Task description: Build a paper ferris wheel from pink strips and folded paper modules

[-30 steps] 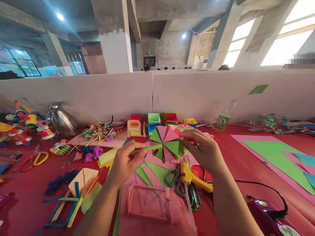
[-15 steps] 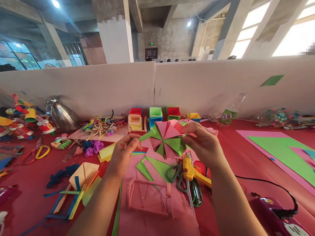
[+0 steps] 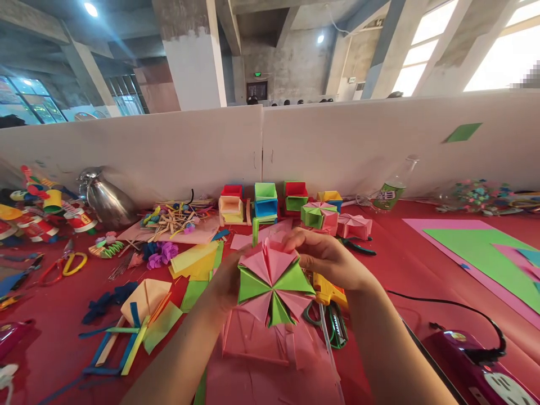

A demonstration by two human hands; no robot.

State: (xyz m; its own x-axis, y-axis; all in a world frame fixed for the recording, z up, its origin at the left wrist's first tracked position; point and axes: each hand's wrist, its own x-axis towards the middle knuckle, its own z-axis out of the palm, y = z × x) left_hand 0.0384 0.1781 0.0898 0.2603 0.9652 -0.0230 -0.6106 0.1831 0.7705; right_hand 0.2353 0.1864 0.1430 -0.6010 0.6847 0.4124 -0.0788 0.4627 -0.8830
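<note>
A pink-and-green folded paper piece (image 3: 274, 287), its pleats meeting at a centre point, is held up above the red table. My left hand (image 3: 228, 278) grips its left side, with the fingers mostly hidden behind the paper. On the upper right edge, my right hand (image 3: 333, 259) pinches the paper between thumb and fingers. A narrow green strip (image 3: 255, 232) stands up behind the piece. Below it lies a pink paper frame (image 3: 257, 360) on pink sheets. A yellow glue gun (image 3: 327, 289) and green-handled scissors (image 3: 312, 315) lie near my right wrist, partly covered.
Folded paper boxes (image 3: 265, 199) stand along the white partition (image 3: 169, 146). A similar pink-green piece (image 3: 319, 215) sits behind my right hand. At left are a metal jug (image 3: 107, 197) and yellow-red scissors (image 3: 71, 263). A power strip (image 3: 476, 360) with its cord lies at right.
The folded piece has come lower and nearer, its pleated face turned toward me. My left hand has moved from the green strip to the piece's left side.
</note>
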